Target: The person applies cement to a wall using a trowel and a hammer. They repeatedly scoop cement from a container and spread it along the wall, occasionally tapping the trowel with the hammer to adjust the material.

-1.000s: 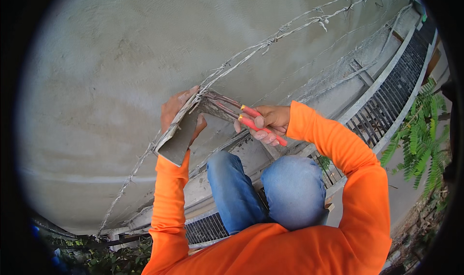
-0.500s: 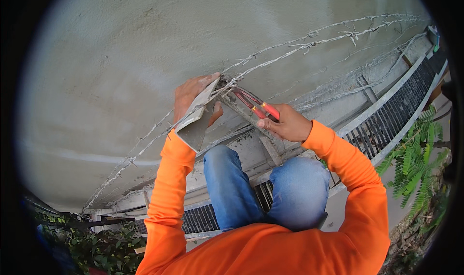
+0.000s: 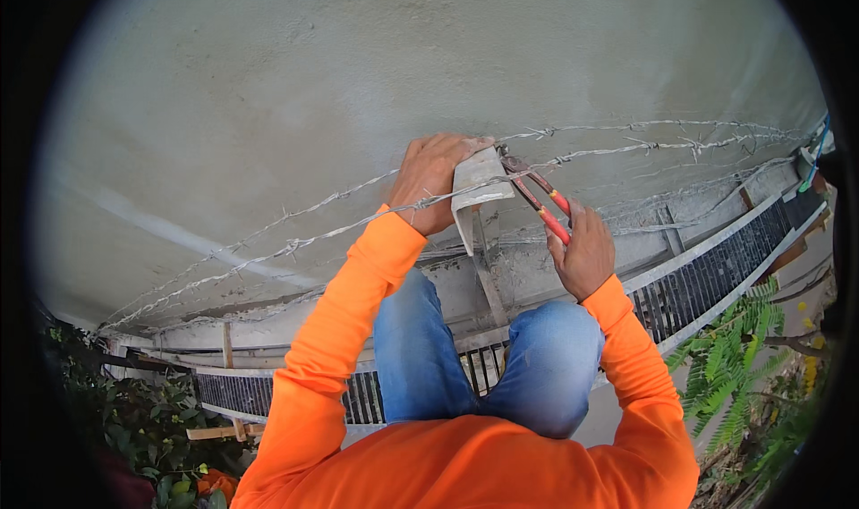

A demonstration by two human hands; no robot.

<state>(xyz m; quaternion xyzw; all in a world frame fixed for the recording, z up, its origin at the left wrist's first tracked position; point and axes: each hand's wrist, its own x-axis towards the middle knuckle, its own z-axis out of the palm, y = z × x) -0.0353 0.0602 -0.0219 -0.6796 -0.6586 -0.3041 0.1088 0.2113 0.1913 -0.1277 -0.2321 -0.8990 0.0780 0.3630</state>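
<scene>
My left hand (image 3: 431,178) is closed on a grey angle-shaped metal post (image 3: 483,171), with the fingers over its top edge. Long pliers (image 3: 537,199) with red and yellow handles are in my right hand (image 3: 588,251). Their jaws rest against the post's right side, near its top; exactly what they bite on is too small to tell. One strand of barbed wire (image 3: 304,242) crosses the front of the post below my left fingers. Another barbed strand (image 3: 358,187) runs behind, toward the post's top.
A grey plastered wall (image 3: 313,80) rises in front of me. Below run a concrete ledge and dark metal grating (image 3: 716,258), with my knees over it. Lower wire strands follow the wall. Green plants stand at left (image 3: 161,428) and right (image 3: 716,375).
My view has shifted, so the post and both hands appear farther right. The post's broad face is turned differently. The pliers stay at the post top, my right hand lower on the handles.
</scene>
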